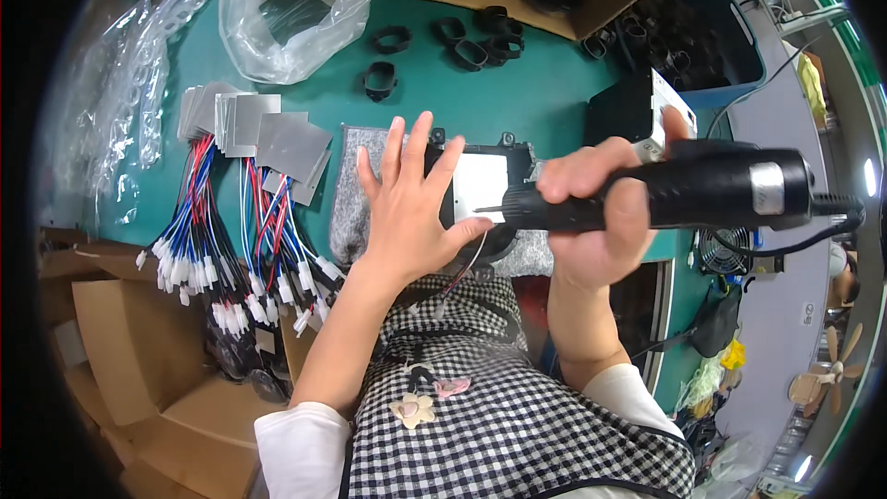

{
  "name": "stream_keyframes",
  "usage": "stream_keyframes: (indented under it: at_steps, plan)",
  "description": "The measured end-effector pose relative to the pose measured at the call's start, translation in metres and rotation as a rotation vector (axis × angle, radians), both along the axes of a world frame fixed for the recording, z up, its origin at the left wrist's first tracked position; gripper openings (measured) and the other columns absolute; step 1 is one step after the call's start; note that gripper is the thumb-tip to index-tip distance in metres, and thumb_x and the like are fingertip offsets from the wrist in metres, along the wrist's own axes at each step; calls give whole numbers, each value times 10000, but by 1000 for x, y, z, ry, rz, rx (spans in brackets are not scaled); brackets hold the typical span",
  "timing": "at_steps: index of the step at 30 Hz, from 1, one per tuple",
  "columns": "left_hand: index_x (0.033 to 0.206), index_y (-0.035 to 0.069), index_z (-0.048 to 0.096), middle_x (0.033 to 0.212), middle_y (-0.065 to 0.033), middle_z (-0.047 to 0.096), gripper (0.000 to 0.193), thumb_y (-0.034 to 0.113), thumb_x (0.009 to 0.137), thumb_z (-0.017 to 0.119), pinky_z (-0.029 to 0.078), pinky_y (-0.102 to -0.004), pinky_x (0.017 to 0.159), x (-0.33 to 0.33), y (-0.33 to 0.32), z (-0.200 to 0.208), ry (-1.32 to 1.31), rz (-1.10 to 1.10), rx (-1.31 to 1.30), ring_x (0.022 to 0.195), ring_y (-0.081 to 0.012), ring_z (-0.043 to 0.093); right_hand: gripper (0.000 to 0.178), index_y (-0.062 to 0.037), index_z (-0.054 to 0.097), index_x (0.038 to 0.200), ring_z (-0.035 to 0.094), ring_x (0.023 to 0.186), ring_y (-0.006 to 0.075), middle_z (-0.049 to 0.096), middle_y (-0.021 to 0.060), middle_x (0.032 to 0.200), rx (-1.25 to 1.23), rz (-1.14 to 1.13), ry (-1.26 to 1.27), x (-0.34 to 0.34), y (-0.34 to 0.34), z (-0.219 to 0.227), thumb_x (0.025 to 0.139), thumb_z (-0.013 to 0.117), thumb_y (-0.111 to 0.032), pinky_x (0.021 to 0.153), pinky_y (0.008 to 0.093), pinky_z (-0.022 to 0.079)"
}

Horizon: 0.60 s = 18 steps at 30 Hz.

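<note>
My right hand [596,245] grips one black cylindrical electric screwdriver [716,189], my left hand [408,205] spreads open, touching one white square plate [480,177], in one black frame [520,164], on one grey felt mat [355,187]

The right grip [596,212] clasps an electric screwdriver [721,189], its bit [490,210] over a white plate [480,180]. The left grip [413,194] spreads across the black housing [520,162]. Wired grey plates [288,148] overlap on the tabletop [323,99].

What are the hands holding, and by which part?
The right hand grips a black power screwdriver around its body. The left hand lies partly over a black unit; any grip there is unclear.
</note>
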<state>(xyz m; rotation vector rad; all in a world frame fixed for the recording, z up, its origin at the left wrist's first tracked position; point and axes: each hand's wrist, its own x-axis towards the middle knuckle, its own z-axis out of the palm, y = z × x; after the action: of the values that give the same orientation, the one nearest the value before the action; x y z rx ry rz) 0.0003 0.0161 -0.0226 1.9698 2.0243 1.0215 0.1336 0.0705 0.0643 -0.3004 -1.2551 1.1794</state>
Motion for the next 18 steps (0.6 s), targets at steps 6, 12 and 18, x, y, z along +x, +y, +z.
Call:
stream_keyframes:
  at_steps: [6, 12, 18]
  plan:
    - [1275, 100, 512, 1456, -162, 292, 781, 442, 629, 784, 106, -600, 1070, -1, 2, -6, -116, -35, -71, 1351, -381, 248, 757, 79, 162, 1332, 592, 607, 179, 604, 138, 739, -41, 49, 11, -16, 11, -15, 821, 677, -138, 597, 278, 518]
    - [1281, 68, 474, 1413, -175, 316, 822, 326, 582, 822, 213, -609, 1044, -3, 4, -10, -203, -78, -53, 1274, -388, 349, 664, -43, 239, 1343, 562, 579, 203, 544, 95, 695, 31, 201, -230, -18, 21, -27, 855, 662, -198, 583, 359, 514]
    - [1286, 60, 468, 1416, -190, 305, 817, 285, 580, 810, 251, -596, 1036, -1, 5, -20, -303, -101, 40, 1266, -391, 357, 600, -80, 410, 1175, 544, 454, 186, 578, 61, 593, 264, 754, -214, -22, 52, -25, 748, 793, -256, 434, 313, 455]
